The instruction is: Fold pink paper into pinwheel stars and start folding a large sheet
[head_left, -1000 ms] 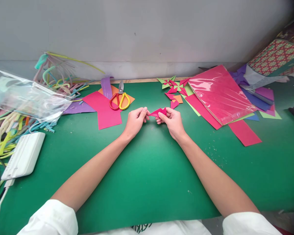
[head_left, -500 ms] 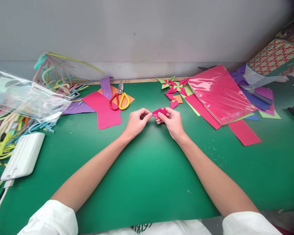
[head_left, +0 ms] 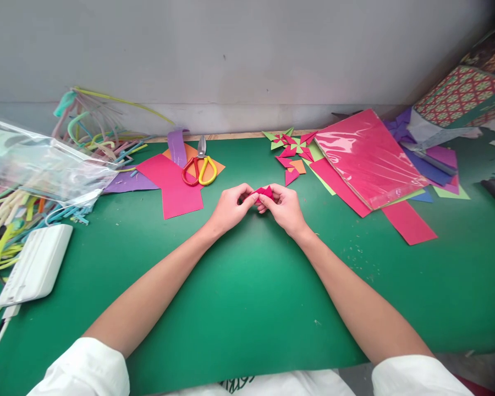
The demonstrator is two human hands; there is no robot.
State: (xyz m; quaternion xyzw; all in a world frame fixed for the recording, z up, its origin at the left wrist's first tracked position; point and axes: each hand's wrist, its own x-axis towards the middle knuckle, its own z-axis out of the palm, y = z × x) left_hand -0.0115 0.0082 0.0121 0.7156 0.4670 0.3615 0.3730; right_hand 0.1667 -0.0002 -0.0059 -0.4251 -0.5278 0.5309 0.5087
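A small folded red paper piece (head_left: 264, 192) is pinched between both hands above the green table (head_left: 239, 308). My left hand (head_left: 234, 207) holds its left end with thumb and fingers. On its right side my right hand (head_left: 284, 208) grips it, the thumb over the paper. Just beyond my right hand lie folded red and green paper shapes (head_left: 297, 146) and a small orange piece (head_left: 299, 166). Red-and-yellow-handled scissors (head_left: 199, 169) rest on red paper (head_left: 180, 199) and orange paper, behind my left hand.
Wrapped red sheets (head_left: 370, 159) lie at the right over loose coloured paper. Colourful pipe-like strips (head_left: 8, 220), a clear plastic bag (head_left: 45, 159) and a white power device (head_left: 37, 264) with a cable fill the left. A grey wall (head_left: 231, 55) stands behind.
My hands have drawn closer together around the red piece. My right hand has moved slightly left, and the paper now sits tilted differently between the fingers.
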